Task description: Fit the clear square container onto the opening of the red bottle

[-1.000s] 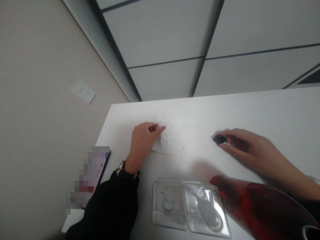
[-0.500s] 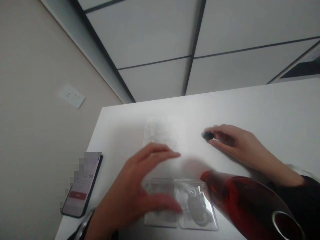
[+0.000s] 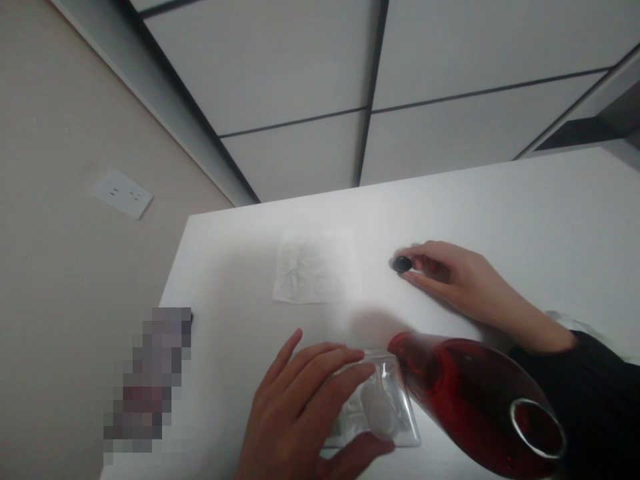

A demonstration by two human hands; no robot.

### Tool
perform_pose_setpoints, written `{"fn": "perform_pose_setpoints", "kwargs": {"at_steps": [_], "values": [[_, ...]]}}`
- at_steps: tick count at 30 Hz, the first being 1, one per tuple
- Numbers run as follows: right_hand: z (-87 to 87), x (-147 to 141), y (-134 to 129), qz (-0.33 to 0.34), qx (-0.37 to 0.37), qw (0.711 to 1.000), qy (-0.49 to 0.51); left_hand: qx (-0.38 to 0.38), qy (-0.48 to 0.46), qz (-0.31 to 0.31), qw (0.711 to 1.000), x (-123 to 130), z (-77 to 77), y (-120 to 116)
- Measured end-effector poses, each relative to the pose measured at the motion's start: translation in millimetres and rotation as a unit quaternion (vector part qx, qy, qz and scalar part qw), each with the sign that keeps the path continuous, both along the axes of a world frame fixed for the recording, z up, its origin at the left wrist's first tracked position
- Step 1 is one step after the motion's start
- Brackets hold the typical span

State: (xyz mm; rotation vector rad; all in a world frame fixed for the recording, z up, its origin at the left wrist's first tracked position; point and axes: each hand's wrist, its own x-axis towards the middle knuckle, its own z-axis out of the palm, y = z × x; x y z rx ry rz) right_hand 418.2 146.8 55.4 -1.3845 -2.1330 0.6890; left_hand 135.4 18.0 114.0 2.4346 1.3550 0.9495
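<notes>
My left hand (image 3: pixel 310 400) is over a clear plastic blister tray (image 3: pixel 407 427), thumb and fingers apart around its moulded hollow. It covers the tray's left part, and whether the fingertips touch the plastic I cannot tell. At the right, my right hand (image 3: pixel 450 277) pinches a small black round-topped piece (image 3: pixel 402 265) at the table surface; its lower part is hidden. Between the tray and my right sleeve, a red see-through bottle-shaped vessel (image 3: pixel 465 393) slants with its narrow end towards the tray. What supports it cannot be seen.
A thin whitish packet or sheet (image 3: pixel 315 270) lies on the white table (image 3: pixel 225 280) beyond my left hand. A phone (image 3: pixel 147 373), blurred out, is at the left edge. A wall with a socket (image 3: pixel 125 193) stands left, and panelled doors (image 3: pixel 300 153) rise behind the table.
My left hand has come down and nearer over the tray, uncovering the whitish packet. My right hand keeps its pinch on the black piece. The whole view has shifted slightly.
</notes>
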Motion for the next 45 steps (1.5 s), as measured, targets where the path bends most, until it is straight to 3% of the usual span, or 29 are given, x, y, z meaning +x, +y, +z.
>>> {"fn": "perform_pose_setpoints", "kwargs": {"at_steps": [7,38,45], "values": [[2.1,-1.7,0.8,0.003,-0.006,1.000,0.002,-0.040,0.032,-0.076,0.996,-8.1,11.2,10.4],[3.1,-1.2,1.9,0.006,-0.001,1.000,-0.002,-0.030,0.054,-0.079,0.995,-3.7,18.6,12.8],[3.7,-1.5,2.3,0.007,-0.005,1.000,-0.007,-0.023,0.038,-0.047,0.998,0.2,3.8,9.0]]}}
